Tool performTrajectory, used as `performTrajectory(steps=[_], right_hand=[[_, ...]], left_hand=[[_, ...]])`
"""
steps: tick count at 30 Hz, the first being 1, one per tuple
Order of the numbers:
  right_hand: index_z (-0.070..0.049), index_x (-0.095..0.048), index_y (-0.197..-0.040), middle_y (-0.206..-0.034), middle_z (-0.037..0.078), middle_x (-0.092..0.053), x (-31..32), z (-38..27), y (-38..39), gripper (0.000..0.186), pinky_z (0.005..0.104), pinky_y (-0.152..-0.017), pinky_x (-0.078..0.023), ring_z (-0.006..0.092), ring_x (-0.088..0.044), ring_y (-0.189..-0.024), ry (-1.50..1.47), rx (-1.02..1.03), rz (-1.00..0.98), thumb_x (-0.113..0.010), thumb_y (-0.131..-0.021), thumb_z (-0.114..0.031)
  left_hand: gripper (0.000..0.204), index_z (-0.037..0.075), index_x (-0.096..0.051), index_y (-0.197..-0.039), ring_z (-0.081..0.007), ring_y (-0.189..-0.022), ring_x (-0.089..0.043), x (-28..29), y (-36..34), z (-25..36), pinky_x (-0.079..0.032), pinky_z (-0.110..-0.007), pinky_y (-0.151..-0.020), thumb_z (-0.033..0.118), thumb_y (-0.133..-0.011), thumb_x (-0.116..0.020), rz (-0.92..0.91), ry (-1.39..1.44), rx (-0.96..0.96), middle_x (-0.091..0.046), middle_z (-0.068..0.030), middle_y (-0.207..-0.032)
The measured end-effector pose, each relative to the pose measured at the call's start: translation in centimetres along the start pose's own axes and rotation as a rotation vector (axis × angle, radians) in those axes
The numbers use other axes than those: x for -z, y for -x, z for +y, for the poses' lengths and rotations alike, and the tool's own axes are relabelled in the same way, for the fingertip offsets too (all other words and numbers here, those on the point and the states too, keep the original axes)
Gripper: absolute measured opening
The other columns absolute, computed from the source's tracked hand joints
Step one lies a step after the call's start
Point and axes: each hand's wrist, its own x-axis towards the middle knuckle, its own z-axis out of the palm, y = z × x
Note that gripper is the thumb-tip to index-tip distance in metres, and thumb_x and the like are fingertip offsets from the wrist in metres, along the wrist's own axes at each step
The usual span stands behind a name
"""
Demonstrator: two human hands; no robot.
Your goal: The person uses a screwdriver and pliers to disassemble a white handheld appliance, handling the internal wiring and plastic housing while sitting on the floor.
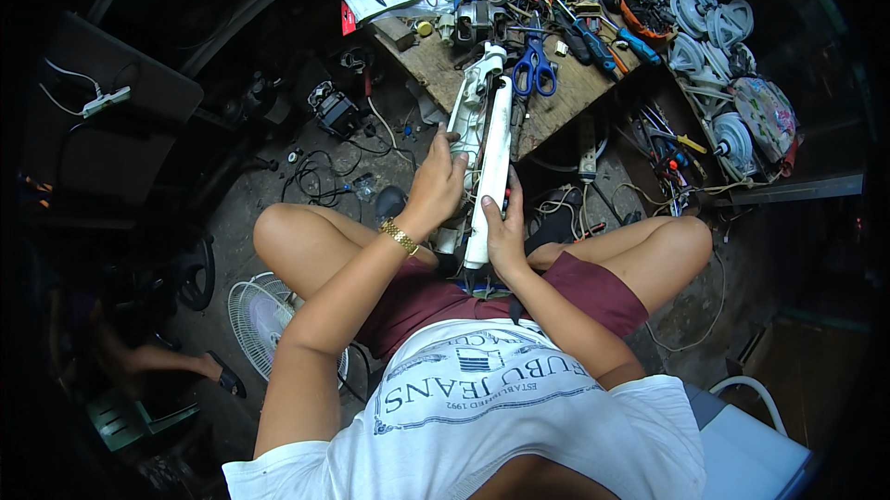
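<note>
A long white plastic appliance body (464, 111) with wires showing inside stands propped between my knees, its upper end at the bench edge. My left hand (438, 180) grips it on the left side, with fingertips near the inner part. A long white strip or cover (492, 139) runs along its right side, and my right hand (503, 231) is closed on that, thumb on the front face. Just right of the upper end, blue-handled scissors (532, 70) lie on the bench. What the fingertips of both hands press on is partly hidden.
The cluttered wooden bench (417, 55) has screwdrivers, wires and parts. White plastic pieces (705, 18) pile at right, above a tool box (660, 157). A fan (260, 315) and tangled cables (320, 180) lie on the floor. Another person's leg (167, 361) shows at lower left.
</note>
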Motion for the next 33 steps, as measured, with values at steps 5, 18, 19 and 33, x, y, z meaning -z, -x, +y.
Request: performTrajectory(steps=[5, 18, 19, 33], right_hand=[[-0.002, -0.021, -0.146, -0.13, 0.018, -0.043, -0.7, 0.9, -0.1, 0.07, 0.0359, -0.1, -0.035, 0.024, -0.042, -0.117, 0.044, 0.025, 0.031, -0.061, -0.091, -0.022], [-0.004, -0.031, -0.142, -0.12, 0.019, -0.044, -0.6, 0.3, -0.4, 0.079, 0.0395, -0.094, -0.041, 0.0281, -0.048, -0.108, 0.316, 0.132, 0.157, -0.075, -0.077, -0.013], [-0.003, -0.03, -0.142, -0.124, 0.019, -0.043, -0.7, -0.2, -0.3, 0.078, 0.0383, -0.097, -0.039, 0.0274, -0.047, -0.112, 0.341, 0.114, 0.147, -0.074, -0.078, -0.012], [-0.003, -0.035, -0.141, -0.118, 0.015, -0.045, -0.5, -2.0, 0.2, 0.075, 0.0361, -0.096, -0.039, 0.0259, -0.047, -0.108, 0.458, 0.102, 0.109, -0.074, -0.077, -0.013]], left_hand=[[0.026, 0.0, -0.066, -0.109, -0.0244, -0.099, -0.061, 0.5, -0.9, -1.4, -0.046, -0.031, -0.088, 0.015, -0.096, -0.05, -0.055, 0.338, 0.255, -0.065, -0.0177, -0.109], [0.054, 0.0, -0.029, -0.134, -0.0244, -0.114, -0.05, -1.5, -1.9, -0.6, -0.042, -0.034, -0.096, 0.003, -0.088, -0.058, -0.144, 0.461, 0.381, -0.048, -0.0199, -0.127], [0.056, 0.0, -0.026, -0.135, -0.0261, -0.116, -0.049, -2.0, -1.4, -0.9, -0.041, -0.035, -0.097, 0.003, -0.088, -0.057, -0.096, 0.371, 0.286, -0.046, -0.0205, -0.128], [0.087, 0.007, -0.013, -0.142, -0.0341, -0.127, -0.045, -0.8, -1.8, -1.2, -0.039, -0.039, -0.104, 0.017, -0.079, -0.072, -0.268, 0.151, 0.072, -0.032, -0.0277, -0.142]])
